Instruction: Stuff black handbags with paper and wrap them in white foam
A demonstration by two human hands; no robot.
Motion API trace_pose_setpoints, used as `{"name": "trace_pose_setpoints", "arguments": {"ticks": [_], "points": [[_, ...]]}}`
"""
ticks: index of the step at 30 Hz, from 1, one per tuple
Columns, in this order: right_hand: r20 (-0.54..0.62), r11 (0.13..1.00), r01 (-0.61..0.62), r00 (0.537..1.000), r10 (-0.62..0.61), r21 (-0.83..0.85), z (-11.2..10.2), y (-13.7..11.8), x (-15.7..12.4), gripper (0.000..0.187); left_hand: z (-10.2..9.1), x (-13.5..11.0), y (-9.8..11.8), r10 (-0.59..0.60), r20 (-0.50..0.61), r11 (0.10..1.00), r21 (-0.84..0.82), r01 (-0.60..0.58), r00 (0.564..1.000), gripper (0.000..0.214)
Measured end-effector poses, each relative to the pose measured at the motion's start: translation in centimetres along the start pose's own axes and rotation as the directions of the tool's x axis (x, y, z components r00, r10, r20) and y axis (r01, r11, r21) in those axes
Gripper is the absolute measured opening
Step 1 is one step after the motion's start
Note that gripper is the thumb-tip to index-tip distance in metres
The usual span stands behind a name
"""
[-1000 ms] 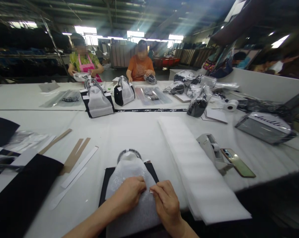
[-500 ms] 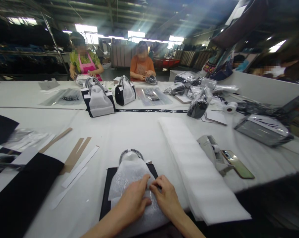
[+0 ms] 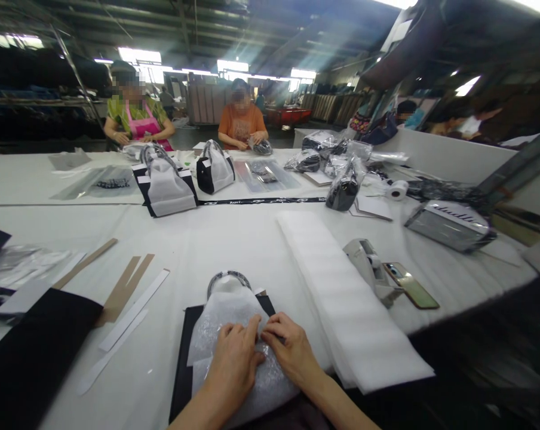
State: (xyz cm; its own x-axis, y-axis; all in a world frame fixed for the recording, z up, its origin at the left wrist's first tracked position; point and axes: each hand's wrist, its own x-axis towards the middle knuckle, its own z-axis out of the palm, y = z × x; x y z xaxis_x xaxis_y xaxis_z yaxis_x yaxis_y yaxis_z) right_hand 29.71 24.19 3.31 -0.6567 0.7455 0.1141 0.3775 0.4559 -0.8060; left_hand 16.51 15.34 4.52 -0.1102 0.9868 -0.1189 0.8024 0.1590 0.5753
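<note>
A dark handbag (image 3: 180, 340) with grey looped handles (image 3: 227, 278) lies in front of me, its middle covered by a white foam sheet (image 3: 227, 303). My left hand (image 3: 236, 352) rests on the foam, fingers bent and thumb held apart from the index finger. Close beside it, my right hand (image 3: 290, 343) is closed, thumb and index finger pinching the foam sheet near the bag's right side. Whether anything small sits between those fingertips is hidden. To the right runs a long stack of white foam sheets (image 3: 341, 292).
A tape dispenser (image 3: 366, 266) and a phone (image 3: 411, 285) lie right of the stack. Card strips (image 3: 124, 289) and black material (image 3: 41, 346) are at left. Foam-wrapped bags (image 3: 169, 185) stand farther back. Two people (image 3: 242, 119) work across the table; plastic-wrapped bags (image 3: 344, 185) lie back right.
The view has turned a little to the right, so everything sits farther left. Both hands stay at the foam on the bag; my left fingers are more bent.
</note>
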Motion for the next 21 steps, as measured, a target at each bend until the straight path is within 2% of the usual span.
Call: {"name": "trace_pose_setpoints", "arguments": {"ticks": [5, 7, 9, 11, 15, 18, 21], "points": [[0.019, 0.990, 0.124, 0.992, -0.126, 0.069, -0.5, 0.1, 0.1, 0.020, 0.9, -1.4, -0.5, 0.078, -0.090, 0.996, -0.025, -0.081, 0.993, 0.055], [0.011, 0.988, 0.146, 0.989, -0.147, 0.059, -0.7, 0.1, 0.0, 0.021, 1.0, -1.8, -0.9, 0.048, -0.123, 0.999, 0.003, -0.048, 0.991, 0.063], [0.006, 0.986, 0.160, 0.987, -0.160, 0.048, -0.8, 0.2, -0.1, 0.021, 0.9, -2.1, -1.2, -0.012, -0.160, 0.993, 0.113, 0.030, 0.987, 0.065], [0.007, 0.982, 0.179, 0.984, -0.179, 0.058, -1.0, 0.2, -0.2, 0.021, 0.7, -2.3, -1.2, -0.022, -0.160, 0.974, 0.221, 0.058, 0.987, 0.060], [0.075, 0.966, 0.225, 0.969, -0.236, 0.129, -1.2, 0.1, 0.0, 0.021, 0.5, -2.6, -0.7, 0.076, -0.106, 0.970, 0.240, -0.048, 0.992, 0.051], [0.136, 0.976, 0.173, 0.972, -0.191, 0.133, -1.2, 0.0, 0.8, 0.018, 0.6, -2.7, -0.5, 0.083, -0.101, 0.983, 0.174, -0.064, 0.991, 0.041], [0.201, 0.993, 0.097, 0.973, -0.110, 0.072, -0.9, 0.0, 1.7, 0.016, 1.0, -2.8, -0.7, 0.062, -0.145, 0.995, 0.089, -0.050, 0.988, 0.036]]}}
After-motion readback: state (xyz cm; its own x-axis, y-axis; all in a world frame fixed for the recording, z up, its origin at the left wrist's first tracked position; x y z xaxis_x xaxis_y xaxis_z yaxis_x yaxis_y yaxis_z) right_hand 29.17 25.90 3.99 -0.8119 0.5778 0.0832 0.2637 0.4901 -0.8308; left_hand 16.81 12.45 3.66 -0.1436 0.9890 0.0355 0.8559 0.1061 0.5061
